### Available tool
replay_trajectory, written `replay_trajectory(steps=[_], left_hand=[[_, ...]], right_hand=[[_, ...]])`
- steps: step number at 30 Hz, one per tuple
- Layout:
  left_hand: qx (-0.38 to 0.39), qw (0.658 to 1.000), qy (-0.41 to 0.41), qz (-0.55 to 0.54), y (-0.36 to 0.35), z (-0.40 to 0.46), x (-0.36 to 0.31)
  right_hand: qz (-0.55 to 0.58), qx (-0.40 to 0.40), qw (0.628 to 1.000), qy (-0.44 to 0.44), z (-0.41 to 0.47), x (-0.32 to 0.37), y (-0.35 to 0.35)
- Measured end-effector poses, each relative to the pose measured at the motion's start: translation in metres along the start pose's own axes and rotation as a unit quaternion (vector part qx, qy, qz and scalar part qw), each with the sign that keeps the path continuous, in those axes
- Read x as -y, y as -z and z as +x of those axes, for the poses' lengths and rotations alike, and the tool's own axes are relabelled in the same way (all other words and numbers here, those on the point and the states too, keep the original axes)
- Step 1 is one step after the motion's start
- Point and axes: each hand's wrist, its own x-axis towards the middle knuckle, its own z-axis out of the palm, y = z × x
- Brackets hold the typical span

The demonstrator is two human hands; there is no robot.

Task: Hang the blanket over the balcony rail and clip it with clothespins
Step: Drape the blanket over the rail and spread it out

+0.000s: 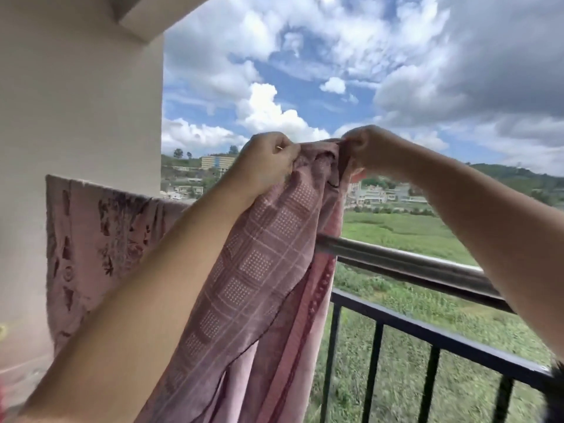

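Both hands, left (268, 161) and right (370, 148), held tight grips on the bunched top edge of a pink checked blanket (259, 270), raised above the balcony rail (406, 265). Its folds hung down over the rail's inner side.

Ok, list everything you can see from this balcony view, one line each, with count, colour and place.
blanket: one, pink with a checked pattern, held up bunched at its top edge, hanging down across the rail
second cloth: one, pink with dark floral print, draped at left by the wall
rail: one, silver, running from centre to right
railing: one, black with vertical bars, below the rail
wall: one, cream, left
field: green, beyond the balcony
buildings: several, pale, distant
sky: blue with white and grey clouds
clothespins: none visible
left hand: one, gripping the blanket's top
right hand: one, gripping the blanket's top
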Motion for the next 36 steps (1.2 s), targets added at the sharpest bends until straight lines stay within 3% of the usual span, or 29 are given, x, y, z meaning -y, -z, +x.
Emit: replay_trajectory(steps=[2,3,5,8,10,11,14,17,20,23,25,26,28,29,31,32,34,36], left_hand=[[0.054,0.996,0.054,-0.056,-0.011,-0.02,-0.02],[0.08,0.992,0.071,-0.069,-0.016,-0.029,-0.028],[0.128,0.982,0.102,-0.099,-0.025,-0.047,-0.038],[0.159,0.971,0.148,-0.104,-0.035,-0.056,-0.043],[0.138,0.97,0.17,-0.109,-0.036,-0.058,-0.045],[0.116,0.968,0.184,-0.123,-0.036,-0.058,-0.045],[0.057,0.953,0.247,-0.167,-0.032,-0.061,-0.04],[0.049,0.88,0.347,-0.322,-0.025,-0.075,-0.03],[0.009,0.834,0.388,-0.393,-0.02,-0.088,-0.017],[0.002,0.813,0.424,-0.399,-0.017,-0.103,-0.015],[-0.034,0.838,0.419,-0.348,-0.012,-0.112,-0.015],[-0.063,0.884,0.384,-0.26,-0.01,-0.119,-0.018],[-0.139,0.964,0.223,-0.048,-0.012,-0.142,-0.024],[-0.153,0.981,0.106,0.05,-0.016,-0.159,-0.032],[-0.082,0.967,-0.041,0.236,-0.032,-0.188,-0.04],[-0.016,0.952,-0.034,0.305,-0.041,-0.197,-0.039],[0.072,0.925,0.063,0.367,-0.051,-0.198,-0.033],[0.075,0.935,0.125,0.323,-0.045,-0.185,-0.026]], right_hand=[[0.157,0.15,0.974,-0.061,-0.026,-0.006,0.023],[0.168,0.219,0.958,-0.077,-0.037,-0.013,0.036],[0.068,0.294,0.95,-0.074,-0.054,-0.025,0.06],[-0.149,0.213,0.965,-0.016,-0.065,-0.033,0.085],[-0.168,0.119,0.978,0.01,-0.072,-0.031,0.092],[-0.143,0.111,0.983,0.007,-0.079,-0.028,0.093],[-0.149,0.237,0.959,0.037,-0.107,-0.017,0.081],[-0.283,0.294,0.904,0.122,-0.13,-0.013,0.033],[-0.382,0.211,0.894,0.104,-0.145,-0.015,-0.028],[-0.347,0.07,0.932,0.079,-0.144,-0.009,-0.062],[-0.268,0.004,0.962,0.061,-0.137,-0.001,-0.066],[-0.224,-0.022,0.973,0.057,-0.132,0.002,-0.066],[-0.159,-0.062,0.984,0.049,-0.124,0.006,-0.067],[-0.135,-0.073,0.987,0.047,-0.122,0.006,-0.068],[-0.114,-0.066,0.99,0.04,-0.119,0.01,-0.066],[-0.128,-0.057,0.989,0.039,-0.118,0.013,-0.064],[-0.184,-0.048,0.981,0.042,-0.116,0.021,-0.053],[-0.228,-0.044,0.972,0.034,-0.113,0.027,-0.036]])
